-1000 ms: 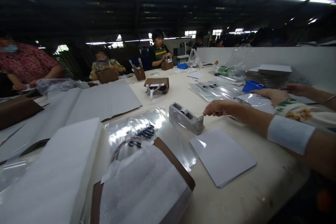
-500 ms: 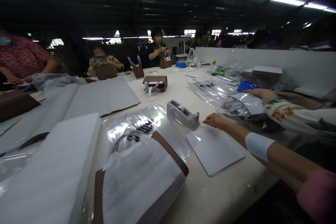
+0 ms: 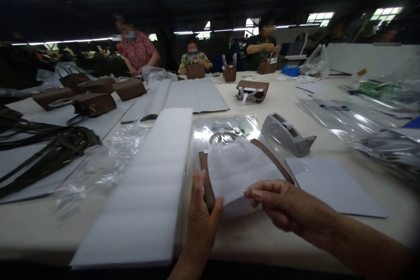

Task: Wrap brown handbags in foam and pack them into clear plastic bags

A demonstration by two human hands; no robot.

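Observation:
A brown handbag (image 3: 207, 183) lies wrapped in white sheet material (image 3: 243, 168) on a clear plastic bag (image 3: 200, 129). My left hand (image 3: 202, 216) rests against its left side, fingers apart. Over the near edge of the white wrapping, my right hand (image 3: 284, 205) is pinched; whatever lies between its fingertips is too small to make out. A grey tape dispenser (image 3: 288, 135) stands behind the right hand, and white sheets (image 3: 337, 186) lie to the right.
A stack of white foam sheets (image 3: 144, 192) lies left of my left hand. Crumpled plastic (image 3: 101, 166), dark straps (image 3: 59, 153) and several brown bags (image 3: 93, 104) are farther left. Plastic bags (image 3: 344, 116) lie at right. People work across the table, one in a pink top (image 3: 139, 50).
The view has swung left. My right hand has moved from beside the tape dispenser to the wrapped handbag, and my left hand has come into view. The nearby person's patterned sleeve is gone from view.

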